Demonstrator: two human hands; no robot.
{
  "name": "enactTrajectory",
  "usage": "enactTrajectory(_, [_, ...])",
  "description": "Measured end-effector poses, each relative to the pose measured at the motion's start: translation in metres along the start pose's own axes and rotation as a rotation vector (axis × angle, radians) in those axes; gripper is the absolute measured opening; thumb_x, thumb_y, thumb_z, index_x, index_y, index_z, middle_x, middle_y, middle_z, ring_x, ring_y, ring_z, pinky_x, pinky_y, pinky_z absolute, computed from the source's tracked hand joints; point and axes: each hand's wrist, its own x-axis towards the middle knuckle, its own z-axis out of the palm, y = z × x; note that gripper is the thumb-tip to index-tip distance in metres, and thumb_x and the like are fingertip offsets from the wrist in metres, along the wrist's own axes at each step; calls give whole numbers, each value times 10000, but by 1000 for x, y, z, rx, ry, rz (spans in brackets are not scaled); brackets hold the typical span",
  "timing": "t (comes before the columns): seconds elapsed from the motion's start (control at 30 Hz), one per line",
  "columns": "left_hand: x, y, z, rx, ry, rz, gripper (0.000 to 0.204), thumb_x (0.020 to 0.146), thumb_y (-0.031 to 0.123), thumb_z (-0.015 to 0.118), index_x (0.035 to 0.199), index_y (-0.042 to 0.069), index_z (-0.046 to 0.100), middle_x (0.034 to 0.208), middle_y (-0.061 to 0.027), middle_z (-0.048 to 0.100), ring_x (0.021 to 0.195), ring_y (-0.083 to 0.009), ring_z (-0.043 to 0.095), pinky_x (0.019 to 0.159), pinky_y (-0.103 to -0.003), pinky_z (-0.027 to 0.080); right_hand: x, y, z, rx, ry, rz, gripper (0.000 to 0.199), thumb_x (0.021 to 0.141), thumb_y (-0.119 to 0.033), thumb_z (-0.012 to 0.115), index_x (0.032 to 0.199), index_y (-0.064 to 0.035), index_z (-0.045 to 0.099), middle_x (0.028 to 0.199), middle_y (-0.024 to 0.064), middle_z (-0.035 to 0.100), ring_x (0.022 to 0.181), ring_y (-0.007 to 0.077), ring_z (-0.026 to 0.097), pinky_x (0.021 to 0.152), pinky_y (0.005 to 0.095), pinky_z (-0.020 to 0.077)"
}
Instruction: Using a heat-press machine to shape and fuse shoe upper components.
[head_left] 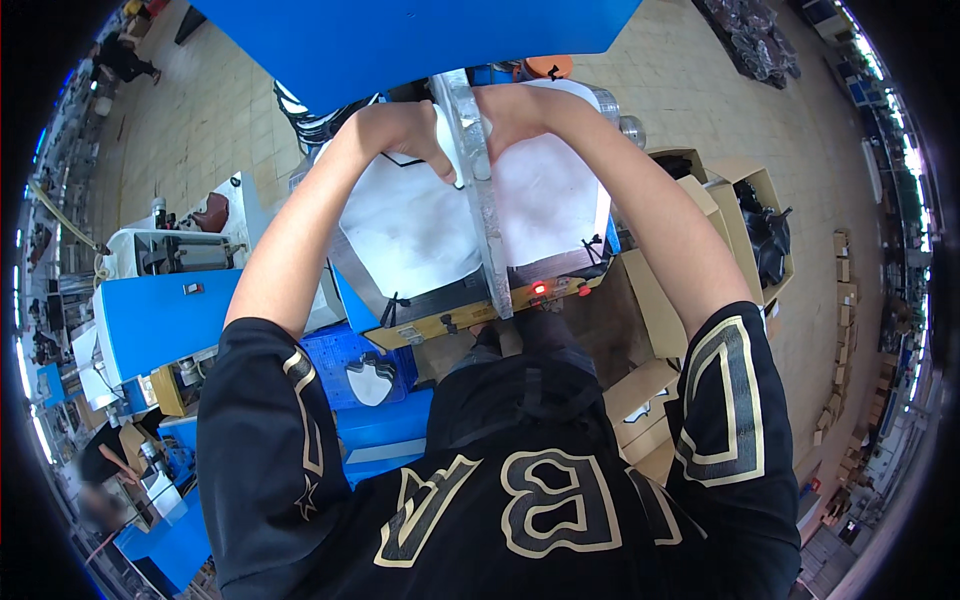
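Note:
A machine with a blue upper housing point(420, 45) stands before me. A worn grey metal bar point(482, 210) runs toward me over its middle, with a white pad on the left point(410, 235) and another on the right point(548, 200). My left hand point(418, 135) is at the bar's left side, thumb pointing down beside a narrow white piece point(445, 138). Its other fingers are hidden. Across the bar, my right hand point(508, 115) reaches in over the right pad's far end, its fingers mostly behind the bar. What either hand grips does not show.
A red light point(540, 289) glows on the machine's front edge. To the left, a blue crate point(335, 360) carries grey-white cut pieces point(370, 382). Open cardboard boxes point(745, 225) with black items stand at the right. Another person point(110, 465) is at the lower left.

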Motion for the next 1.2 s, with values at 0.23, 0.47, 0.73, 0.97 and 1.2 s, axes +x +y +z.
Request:
enactTrajectory(0.23, [-6,-6,3,9,21,10,700,541,393,930,1093,28,703,962,-146,740,879,-265,704,798,-372,566,29,7,-6,-23,25,-185,848,526,-346,944,1229,-15,602,1163,221,688,1071,356,666,958,398,529])
enactTrajectory(0.47, [2,-25,29,55,664,396,258,933,212,515,953,3,665,927,-234,695,843,-363,669,774,-475,508,4,43,32,-81,544,-148,356,963,-149,457,1271,-30,587,1313,249,586,1220,422,550,1032,494,439])
enactTrajectory(0.73, [4,3,70,326,1175,11,208,922,149,516,845,30,668,867,-164,697,753,-339,676,650,-462,517,5,-7,43,-185,859,131,286,903,-161,554,1165,-132,665,1192,208,655,1098,442,604,928,524,486])
enactTrajectory(0.97, [-8,3,76,367,1193,58,208,927,172,534,823,38,654,875,-136,682,840,-298,679,757,-429,514,-1,-14,41,-260,748,236,245,935,-208,523,1082,-93,682,1097,185,683,1007,392,651,893,528,507])
enactTrajectory(1.2, [-19,12,89,205,1338,117,245,958,180,529,1043,-16,650,1031,-167,675,1011,-320,631,925,-422,470,-9,-3,66,-274,954,66,263,983,-248,535,1094,-92,716,1075,118,716,1029,304,650,958,462,468])
